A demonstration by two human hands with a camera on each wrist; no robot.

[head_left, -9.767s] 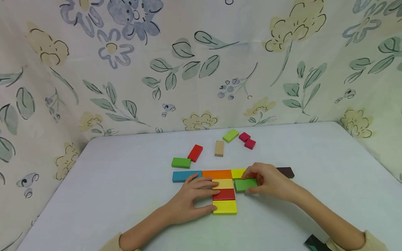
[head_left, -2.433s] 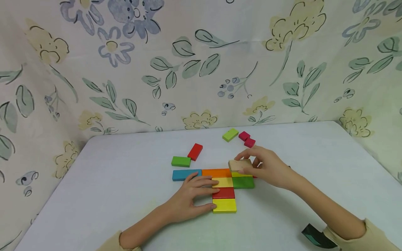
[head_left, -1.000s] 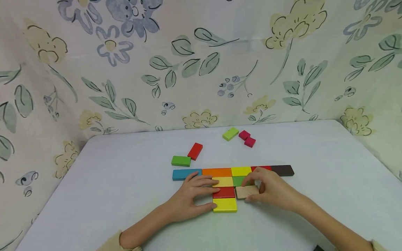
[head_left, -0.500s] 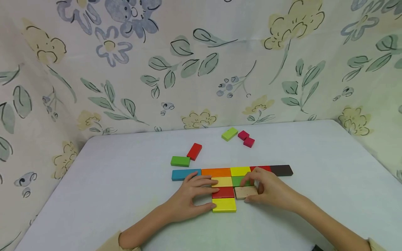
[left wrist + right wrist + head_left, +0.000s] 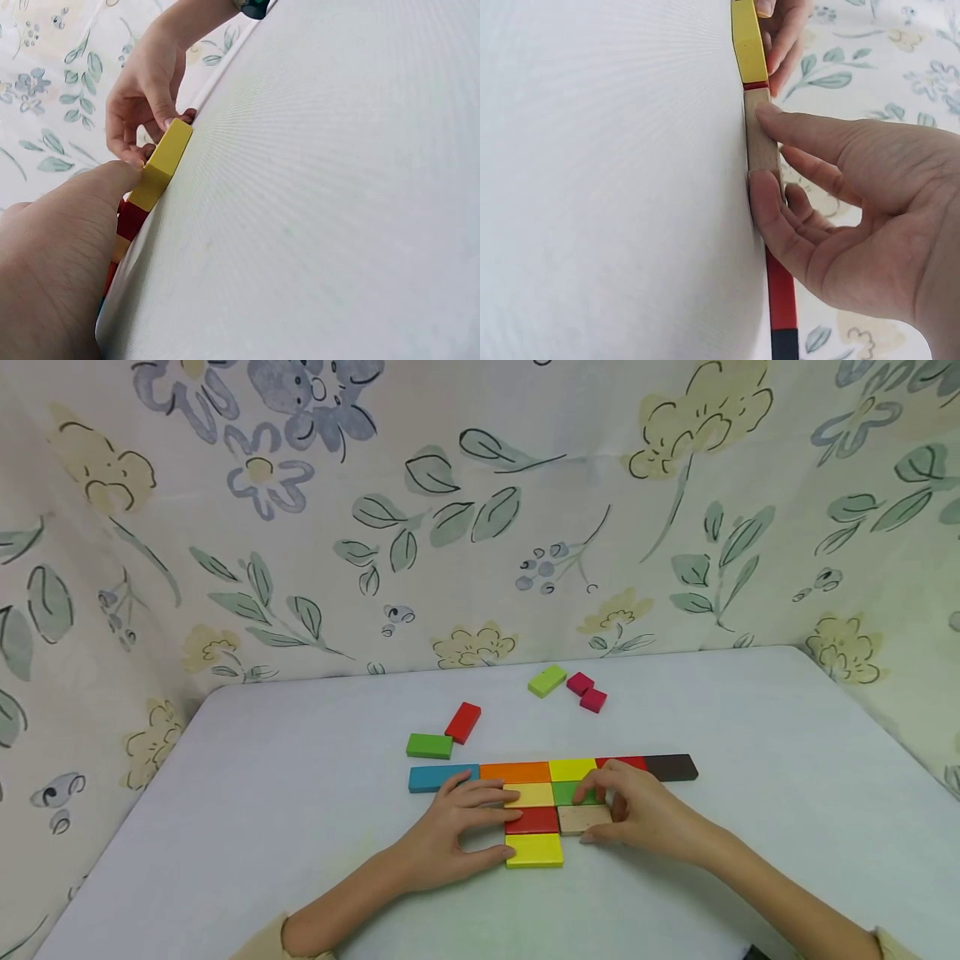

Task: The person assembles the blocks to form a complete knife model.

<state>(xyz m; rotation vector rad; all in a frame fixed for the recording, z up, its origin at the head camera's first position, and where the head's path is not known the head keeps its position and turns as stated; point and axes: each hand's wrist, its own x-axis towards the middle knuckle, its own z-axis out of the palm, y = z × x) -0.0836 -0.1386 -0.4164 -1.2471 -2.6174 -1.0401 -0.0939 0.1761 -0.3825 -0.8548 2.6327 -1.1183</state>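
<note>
We pinch the plain wooden block between the thumb and fingers of our right hand; it lies flat on the white table, just right of the red middle block and on the near side of the green inner block. Our left hand grasps nothing: its fingers stretch out, their tips touching the pale yellow block and the red middle block, with the thumb at the left edge of the bright yellow block. Behind these we see a row running left to right: a blue block, an orange block, a yellow row block, a red row block partly behind our right hand, and a dark block. Farther back lie a loose green block beside a loose red block, and a lime block near two crimson cubes.
</note>
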